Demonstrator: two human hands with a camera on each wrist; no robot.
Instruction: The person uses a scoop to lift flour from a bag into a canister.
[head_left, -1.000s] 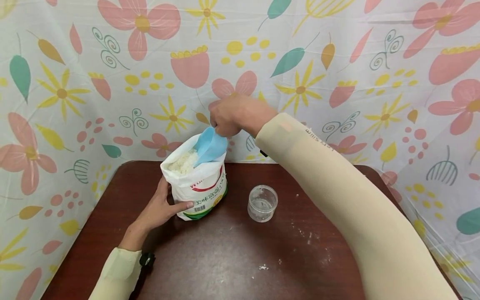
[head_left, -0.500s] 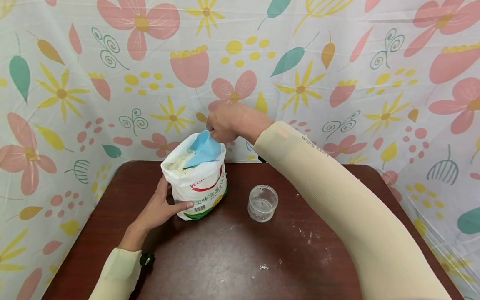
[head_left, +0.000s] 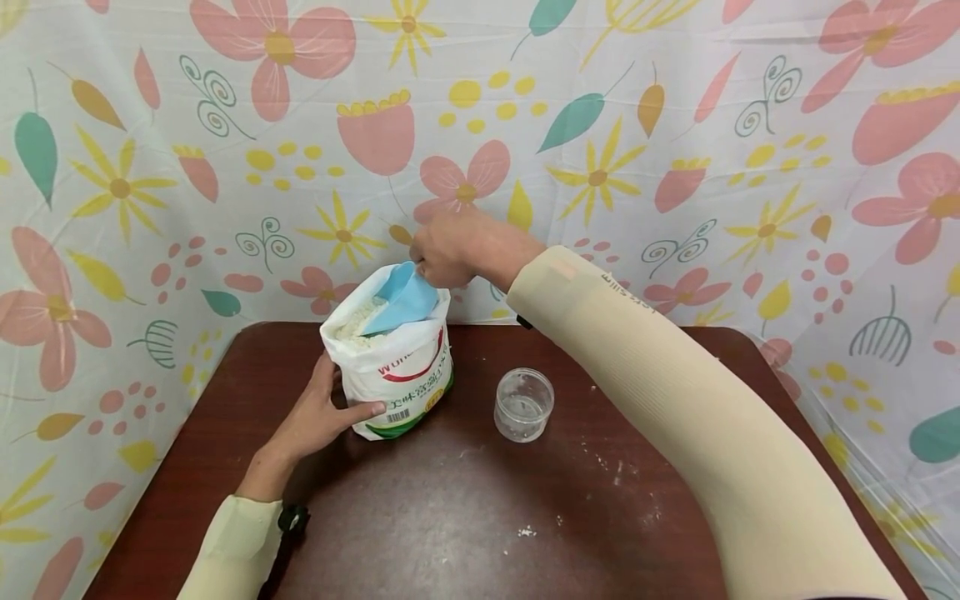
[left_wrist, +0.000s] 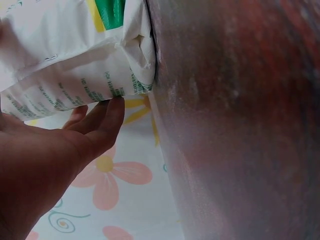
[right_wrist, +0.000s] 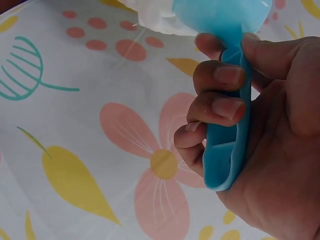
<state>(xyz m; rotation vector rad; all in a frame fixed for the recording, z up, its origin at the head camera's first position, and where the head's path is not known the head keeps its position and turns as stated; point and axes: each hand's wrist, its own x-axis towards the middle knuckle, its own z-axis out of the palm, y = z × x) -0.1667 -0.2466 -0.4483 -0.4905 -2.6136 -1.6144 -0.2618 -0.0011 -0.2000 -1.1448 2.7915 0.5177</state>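
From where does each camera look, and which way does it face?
Head: on the head, facing forward, down at the table; left grip, right grip, arms show.
Left wrist: worn there, facing the bag; left grip shows.
Right wrist: worn there, facing the scoop; right grip shows.
Head and left wrist share the bag.

Bag (head_left: 401, 368) apparently common to all views

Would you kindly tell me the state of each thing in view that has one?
Bag: open at the top, white grains showing inside.
Scoop: front end inside the bag's mouth, at the grains.
Clear container: upright, uncovered, apparently almost empty.
Right hand: gripping the scoop's handle.
Left hand: holding the bag's side.
Table: scattered with white specks.
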